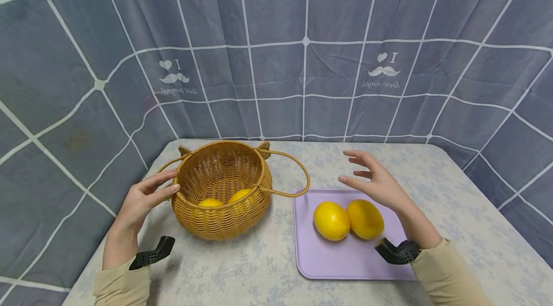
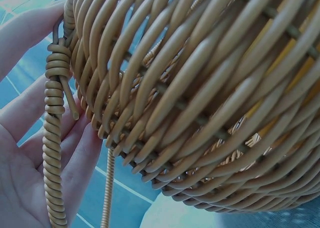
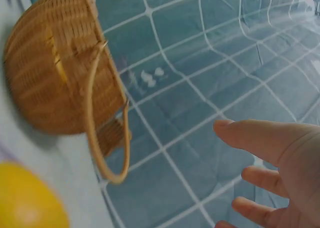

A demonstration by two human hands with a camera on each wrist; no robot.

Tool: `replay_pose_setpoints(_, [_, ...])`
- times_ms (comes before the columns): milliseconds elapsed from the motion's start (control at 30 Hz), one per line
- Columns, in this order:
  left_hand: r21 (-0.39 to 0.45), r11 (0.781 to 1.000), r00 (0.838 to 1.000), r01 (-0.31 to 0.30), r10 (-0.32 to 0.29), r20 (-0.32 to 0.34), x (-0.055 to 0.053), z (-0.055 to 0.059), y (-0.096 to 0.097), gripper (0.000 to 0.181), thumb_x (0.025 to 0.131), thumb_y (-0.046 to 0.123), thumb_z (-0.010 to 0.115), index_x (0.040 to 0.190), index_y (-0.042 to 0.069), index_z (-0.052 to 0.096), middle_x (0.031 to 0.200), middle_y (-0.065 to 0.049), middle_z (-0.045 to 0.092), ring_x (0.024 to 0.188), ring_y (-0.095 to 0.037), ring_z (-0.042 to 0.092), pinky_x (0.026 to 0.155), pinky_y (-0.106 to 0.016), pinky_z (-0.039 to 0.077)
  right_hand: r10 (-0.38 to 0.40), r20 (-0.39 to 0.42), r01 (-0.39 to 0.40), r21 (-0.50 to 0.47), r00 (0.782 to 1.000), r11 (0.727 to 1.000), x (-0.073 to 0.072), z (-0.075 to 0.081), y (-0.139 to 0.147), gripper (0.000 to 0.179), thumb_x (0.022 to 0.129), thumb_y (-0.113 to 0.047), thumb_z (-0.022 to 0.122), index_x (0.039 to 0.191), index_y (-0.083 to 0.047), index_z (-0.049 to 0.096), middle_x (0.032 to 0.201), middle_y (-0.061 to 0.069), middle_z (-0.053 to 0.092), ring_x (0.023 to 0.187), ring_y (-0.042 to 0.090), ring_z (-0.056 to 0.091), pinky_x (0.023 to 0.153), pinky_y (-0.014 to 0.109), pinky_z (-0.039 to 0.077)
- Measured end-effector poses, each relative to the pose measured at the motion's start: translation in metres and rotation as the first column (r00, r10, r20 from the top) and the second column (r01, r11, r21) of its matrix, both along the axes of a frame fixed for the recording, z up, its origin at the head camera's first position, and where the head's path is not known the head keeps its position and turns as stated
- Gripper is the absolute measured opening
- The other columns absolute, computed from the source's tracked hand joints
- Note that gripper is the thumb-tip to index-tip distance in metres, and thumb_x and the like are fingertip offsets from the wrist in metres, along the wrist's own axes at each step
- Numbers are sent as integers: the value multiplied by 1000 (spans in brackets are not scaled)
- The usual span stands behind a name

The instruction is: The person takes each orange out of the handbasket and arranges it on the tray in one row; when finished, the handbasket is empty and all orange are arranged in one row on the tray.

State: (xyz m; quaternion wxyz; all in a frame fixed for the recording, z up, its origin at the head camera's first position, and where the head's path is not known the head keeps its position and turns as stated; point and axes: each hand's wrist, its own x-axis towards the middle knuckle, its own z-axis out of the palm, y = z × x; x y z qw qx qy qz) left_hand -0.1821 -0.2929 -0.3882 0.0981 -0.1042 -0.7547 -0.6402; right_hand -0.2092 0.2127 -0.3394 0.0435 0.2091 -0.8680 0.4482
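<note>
A round wicker basket point(image 1: 224, 217) stands at left on the table, its looped handles folded out to the sides. Two yellow fruits point(image 1: 210, 202) lie inside, partly hidden by the front rim. My left hand point(image 1: 140, 200) touches the basket's left side near the rim with thumb and fingers extended. In the left wrist view, a coiled handle point(image 2: 53, 158) crosses in front of that palm. My right hand point(image 1: 376, 178) hovers empty, fingers loosely spread, above the back of a lilac tray point(image 1: 345, 265). On the tray, a yellow lemon point(image 1: 331, 221) touches a deeper yellow oval fruit point(image 1: 365, 219).
A pale floral cloth covers the table point(image 1: 242, 267). Behind and beside it hangs a grey-blue curtain point(image 1: 276, 75) with white grid lines. The right handle loop point(image 1: 308, 178) of the basket reaches out toward the tray's back left corner.
</note>
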Motion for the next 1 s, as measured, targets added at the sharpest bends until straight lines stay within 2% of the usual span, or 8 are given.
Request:
replay_pose_setpoints(300, [-3,1000,1000,-1,1,8,-1,-1,-1,39,89,5,64,128,10,60,119,15,57,116,2,43,77,-15,48,118,49,-112,-108,992,988,-25,29,-43,59,87,-25,70,138,-15,43,141,6,40,124,28,44,98,46,41])
replay_pose_setpoints(433, [11,1000,1000,2,-3,5,-1,-1,-1,38,89,5,64,127,10,61,119,14,57,116,1,44,76,-16,49,184,55,-174,-152,981,973,-33,42,-66,57,87,-23,69,137,-13,43,140,4,41,127,25,42,99,44,41])
replay_pose_setpoints(633, [-20,1000,1000,-13,13,8,-1,0,-1,40,89,7,65,128,8,59,119,15,56,115,2,43,76,-16,49,262,70,-243,-207,962,948,-44,60,-100,54,88,-24,69,136,-18,45,138,0,44,121,20,48,96,41,43])
replay_pose_setpoints(867, [-96,994,999,-49,51,18,0,0,1,44,89,13,66,131,5,56,120,17,54,115,3,41,79,-15,47,335,92,-306,-234,938,923,-53,73,-138,53,87,-28,68,136,-20,47,135,-2,47,120,16,48,97,39,42])
replay_pose_setpoints(1000, [-109,992,998,-58,61,18,0,1,2,45,89,14,67,131,4,56,119,17,54,116,2,40,80,-14,47,363,99,-329,-255,927,909,-58,75,-157,52,88,-29,67,135,-20,48,134,0,49,117,16,50,94,38,44])
